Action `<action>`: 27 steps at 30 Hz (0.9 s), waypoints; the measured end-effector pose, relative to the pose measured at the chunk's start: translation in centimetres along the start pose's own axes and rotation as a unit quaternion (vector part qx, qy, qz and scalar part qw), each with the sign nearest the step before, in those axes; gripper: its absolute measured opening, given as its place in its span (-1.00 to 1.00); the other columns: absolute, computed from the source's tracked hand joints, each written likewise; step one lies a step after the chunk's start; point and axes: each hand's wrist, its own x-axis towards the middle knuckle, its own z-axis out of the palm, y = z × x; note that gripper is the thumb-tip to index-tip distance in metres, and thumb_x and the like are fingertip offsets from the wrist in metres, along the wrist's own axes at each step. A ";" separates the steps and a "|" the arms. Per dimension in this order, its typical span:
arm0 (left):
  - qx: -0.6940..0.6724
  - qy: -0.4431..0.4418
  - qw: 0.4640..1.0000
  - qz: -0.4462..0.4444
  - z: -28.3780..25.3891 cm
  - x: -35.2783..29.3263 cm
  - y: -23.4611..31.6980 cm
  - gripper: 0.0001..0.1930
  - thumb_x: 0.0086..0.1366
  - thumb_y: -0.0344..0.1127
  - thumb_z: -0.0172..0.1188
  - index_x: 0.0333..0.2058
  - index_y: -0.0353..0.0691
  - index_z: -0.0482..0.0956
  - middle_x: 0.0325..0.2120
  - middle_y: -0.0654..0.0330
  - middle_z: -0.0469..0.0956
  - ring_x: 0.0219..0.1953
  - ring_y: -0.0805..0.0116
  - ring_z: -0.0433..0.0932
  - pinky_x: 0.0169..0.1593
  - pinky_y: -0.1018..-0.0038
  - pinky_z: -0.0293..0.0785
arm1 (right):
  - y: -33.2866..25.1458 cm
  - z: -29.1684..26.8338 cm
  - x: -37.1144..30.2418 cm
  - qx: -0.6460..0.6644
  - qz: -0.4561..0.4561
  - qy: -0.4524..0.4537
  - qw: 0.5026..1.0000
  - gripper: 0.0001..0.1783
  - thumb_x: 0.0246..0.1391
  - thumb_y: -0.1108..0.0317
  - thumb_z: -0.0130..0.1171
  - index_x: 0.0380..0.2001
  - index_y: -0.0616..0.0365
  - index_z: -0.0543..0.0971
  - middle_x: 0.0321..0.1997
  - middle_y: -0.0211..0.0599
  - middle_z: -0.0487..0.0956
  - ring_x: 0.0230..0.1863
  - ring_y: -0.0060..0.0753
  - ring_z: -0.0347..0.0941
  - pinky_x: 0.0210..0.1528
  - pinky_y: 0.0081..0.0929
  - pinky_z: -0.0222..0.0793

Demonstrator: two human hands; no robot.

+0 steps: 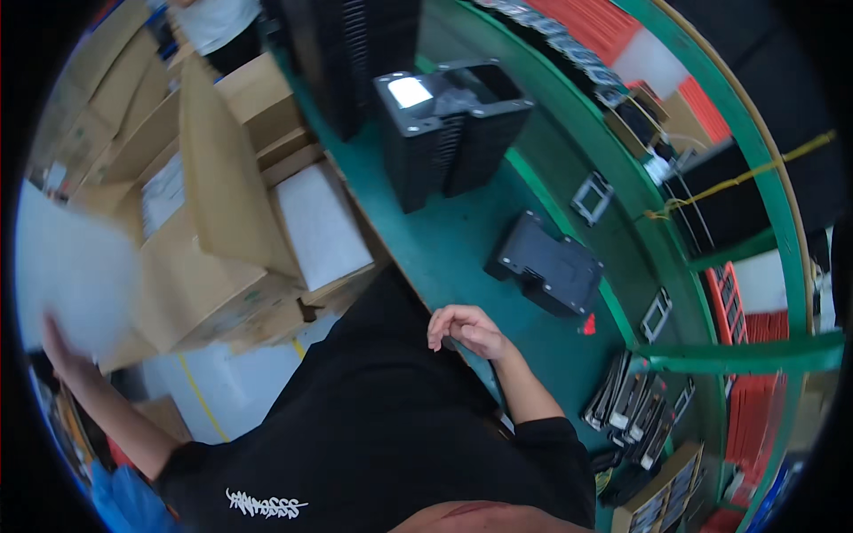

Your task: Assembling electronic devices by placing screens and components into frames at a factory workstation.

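Observation:
At the far left my left hand point(60, 351) grips a pale white sheet point(75, 275). Motion smears both, so its material and the exact grip are hard to make out. By the edge of the green bench my right hand point(468, 330) hovers with loosely curled fingers, the thumb apart from them and nothing visible between. Beyond it on the bench lies a black plastic case point(549, 265). Farther up stands a stack of black cases point(453, 133) with a bright white patch on top.
Open cardboard boxes point(240, 195) stand left of the bench point(435, 240), one holding white sheets point(322, 222). Metal frames point(626, 404) are piled at right, near a green crossbar point(746, 355). Another person point(218, 27) stands at the upper left.

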 end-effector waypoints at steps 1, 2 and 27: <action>0.004 0.022 1.000 0.005 -9.2 -0.8 0.6 -0.26 0.31 -0.26 0.17 0.42 -0.31 0.17 0.36 -0.10 0.28 0.38 -0.02 0.30 0.44 0.09 0.19 | 0.4 -0.1 0.3 -0.008 0.004 0.009 1.000 -0.38 0.22 -0.11 0.17 -0.09 0.35 0.55 -0.09 -0.09 0.57 -0.09 -0.24 0.57 -0.01 -0.31 0.47; 0.113 0.005 0.993 0.037 -6.2 0.7 -0.5 -0.27 0.29 -0.25 0.20 0.39 -0.33 0.21 0.33 -0.08 0.32 0.35 0.01 0.33 0.42 0.13 0.22 | 0.4 -0.2 0.1 -0.015 0.009 0.018 1.000 -0.39 0.22 -0.09 0.17 -0.08 0.35 0.55 -0.08 -0.09 0.57 -0.08 -0.24 0.57 0.00 -0.31 0.46; 0.417 -0.258 0.697 -0.523 3.5 3.5 -8.1 -0.14 -0.10 -0.26 0.61 0.21 -0.36 0.45 -0.01 0.05 0.65 0.03 0.18 0.59 0.24 0.23 0.42 | 0.5 -0.3 -1.2 -0.002 0.023 0.090 0.996 -0.41 0.22 -0.05 0.20 -0.06 0.37 0.52 -0.10 -0.04 0.56 -0.08 -0.22 0.54 0.00 -0.31 0.47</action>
